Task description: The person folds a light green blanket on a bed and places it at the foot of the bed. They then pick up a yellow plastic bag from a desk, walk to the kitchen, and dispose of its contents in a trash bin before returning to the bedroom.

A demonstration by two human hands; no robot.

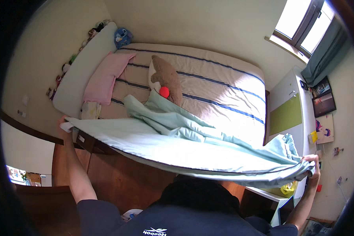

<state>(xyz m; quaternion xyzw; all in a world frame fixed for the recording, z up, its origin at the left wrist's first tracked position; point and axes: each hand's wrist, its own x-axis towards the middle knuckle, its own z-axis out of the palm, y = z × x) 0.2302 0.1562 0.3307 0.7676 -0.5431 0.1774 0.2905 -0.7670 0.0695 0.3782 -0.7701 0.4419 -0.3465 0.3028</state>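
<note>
A pale green duvet cover (161, 145) with a dark piped edge is stretched between my hands, in front of the bed. My left hand (63, 123) is closed on its left corner, arm reaching out beside the headboard end. Over on the right, my right hand (311, 161) grips the bunched other end. The cover's far part lies in loose folds over the near side of the striped mattress (216, 78). One fold touches a brown plush toy (168, 78) with a red ball nose (164, 92).
A pink pillow (106, 78) lies by the white headboard (82, 67), whose top edge carries several small plush toys. A blue plush toy (123, 37) sits in the far corner. A white and green cabinet (286, 114) stands at the right below the window (303, 23). Brown wooden floor (122, 173) lies below.
</note>
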